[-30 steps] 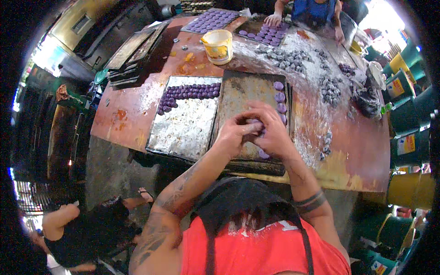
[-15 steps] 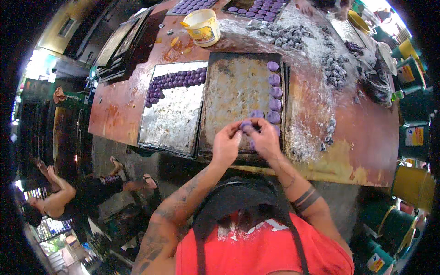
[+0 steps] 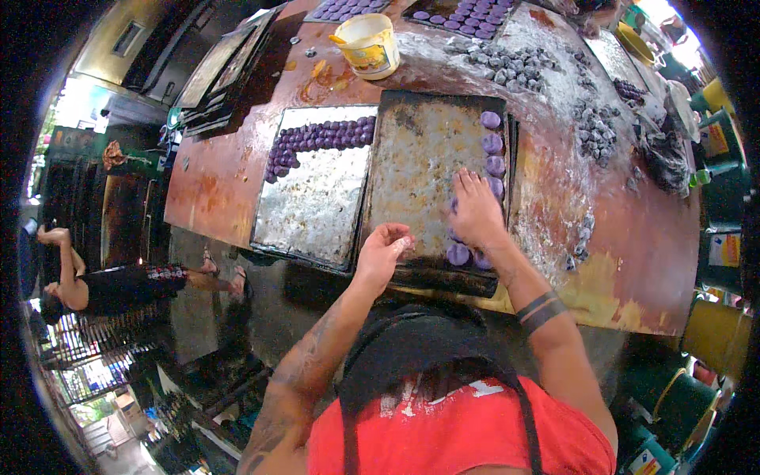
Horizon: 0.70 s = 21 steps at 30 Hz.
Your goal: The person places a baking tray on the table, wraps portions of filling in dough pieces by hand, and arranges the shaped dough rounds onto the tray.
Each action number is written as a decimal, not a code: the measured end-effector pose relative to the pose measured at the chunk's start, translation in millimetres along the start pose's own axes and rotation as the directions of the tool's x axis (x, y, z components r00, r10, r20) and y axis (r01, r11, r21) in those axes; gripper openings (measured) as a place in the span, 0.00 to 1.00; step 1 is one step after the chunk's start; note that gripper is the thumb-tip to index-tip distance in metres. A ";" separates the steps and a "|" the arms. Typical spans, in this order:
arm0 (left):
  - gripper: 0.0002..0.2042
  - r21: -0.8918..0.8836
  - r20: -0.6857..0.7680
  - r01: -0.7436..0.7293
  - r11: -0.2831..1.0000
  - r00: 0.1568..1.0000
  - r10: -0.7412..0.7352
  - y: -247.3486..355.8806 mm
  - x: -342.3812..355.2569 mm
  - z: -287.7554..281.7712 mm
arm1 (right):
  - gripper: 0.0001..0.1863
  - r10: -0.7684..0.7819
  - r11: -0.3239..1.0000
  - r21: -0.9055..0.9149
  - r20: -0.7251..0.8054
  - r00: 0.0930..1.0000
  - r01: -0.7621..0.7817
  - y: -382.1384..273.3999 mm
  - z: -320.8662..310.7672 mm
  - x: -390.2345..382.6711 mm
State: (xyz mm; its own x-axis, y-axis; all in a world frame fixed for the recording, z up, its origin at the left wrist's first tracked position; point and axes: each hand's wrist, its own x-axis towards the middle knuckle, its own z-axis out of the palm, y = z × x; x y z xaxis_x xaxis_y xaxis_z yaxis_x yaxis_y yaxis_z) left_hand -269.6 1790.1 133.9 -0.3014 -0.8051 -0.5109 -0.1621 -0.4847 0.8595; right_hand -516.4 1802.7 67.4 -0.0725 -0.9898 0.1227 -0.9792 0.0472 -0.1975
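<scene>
Editor: How many of each?

Photographer: One dark tray (image 3: 412, 158) on a table (image 3: 625, 261). Four purple discs (image 3: 492, 144) line the far part of its right edge, one more shows whole at its near right corner, and others, partly covered, escape the count.

Editor: And around it?

Photographer: One silver tray (image 3: 309, 218) directly left of the dark tray, bearing small purple balls (image 3: 332, 135) packed too tightly to count. One yellow-and-white bucket (image 3: 372, 49) stands beyond the dark tray; floury dark lumps (image 3: 595, 136), also uncounted, scatter to its right.

Editor: The fingers?

Photographer: Those of the right hand (image 3: 479, 210) stretch out close together, palm down, over discs on the dark tray's right side; whether they touch one, I cannot tell. Those of the left hand (image 3: 385, 252) half curl above its near left part, thumb close to the tips, apart from the discs; whether they hold anything, I cannot tell
</scene>
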 end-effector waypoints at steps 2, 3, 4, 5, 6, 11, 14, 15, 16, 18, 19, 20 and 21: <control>0.11 -0.001 0.117 0.045 0.999 0.992 -0.045 1.7 6.7 -15.6 | 0.23 0.064 0.967 0.243 0.042 0.997 -0.073 36.9 -32.3 11.7; 0.11 -0.007 0.110 0.046 0.999 0.993 -0.045 -0.3 10.3 -30.4 | 0.20 0.135 0.934 0.338 -0.031 0.990 -0.116 51.0 -49.9 10.6; 0.10 0.047 0.114 -0.040 0.998 0.993 0.035 -2.8 17.9 -47.6 | 0.17 0.304 0.909 0.375 -0.298 0.905 -0.181 60.2 -62.6 -5.2; 0.10 0.101 0.129 -0.133 0.986 0.984 0.119 -3.6 29.3 -62.9 | 0.17 0.385 0.892 0.365 -0.299 0.873 -0.268 88.3 -63.1 -35.0; 0.09 0.180 0.091 -0.192 0.965 0.980 0.178 -9.9 43.4 -83.0 | 0.16 0.501 0.852 0.305 -0.240 0.831 -0.425 104.9 -62.8 -67.4; 0.08 0.463 -0.133 -0.207 0.862 0.945 0.298 12.4 126.8 -155.2 | 0.10 0.545 0.804 -0.076 -0.301 0.782 -0.589 170.9 1.8 -245.7; 0.08 0.856 -0.216 -0.196 0.478 0.704 0.676 25.8 152.8 -223.0 | 0.08 0.811 0.534 0.600 -0.165 0.560 -0.596 136.7 -15.8 -230.7; 0.08 0.935 -0.137 -0.192 0.299 0.582 0.802 26.9 162.6 -249.0 | 0.08 0.807 0.538 0.605 -0.169 0.566 -0.587 134.6 -23.8 -225.4; 0.08 0.932 -0.131 -0.206 0.300 0.578 0.805 29.7 171.3 -258.2 | 0.07 0.905 0.275 0.846 -0.066 0.421 -0.457 139.6 -33.2 -226.6; 0.10 0.982 -0.031 -0.127 0.140 0.623 0.782 39.5 193.8 -260.6 | 0.06 0.959 0.010 0.973 0.056 0.279 -0.229 156.8 -41.1 -237.8; 0.10 0.978 -0.019 -0.153 0.143 0.615 0.788 44.9 204.7 -260.4 | 0.06 0.965 -0.138 0.990 0.141 0.223 -0.030 164.9 -36.3 -242.3; 0.10 0.985 0.035 -0.153 0.079 0.629 0.777 46.2 214.8 -264.7 | 0.08 0.950 -0.274 0.945 0.238 0.203 0.176 171.5 -33.7 -242.5; 0.10 0.990 0.084 -0.140 0.010 0.645 0.759 47.8 218.7 -269.1 | 0.10 0.940 -0.237 0.971 0.224 0.256 0.019 153.8 -31.1 -224.6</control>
State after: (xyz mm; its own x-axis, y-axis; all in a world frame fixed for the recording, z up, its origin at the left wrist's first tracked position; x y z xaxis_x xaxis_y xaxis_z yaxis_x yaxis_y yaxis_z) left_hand -90.4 1498.8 59.0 -0.3963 -0.8589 0.3244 -0.8897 0.4465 0.0951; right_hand -656.6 2036.5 39.8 -0.8969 -0.2389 -0.3722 0.4145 -0.1601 -0.8959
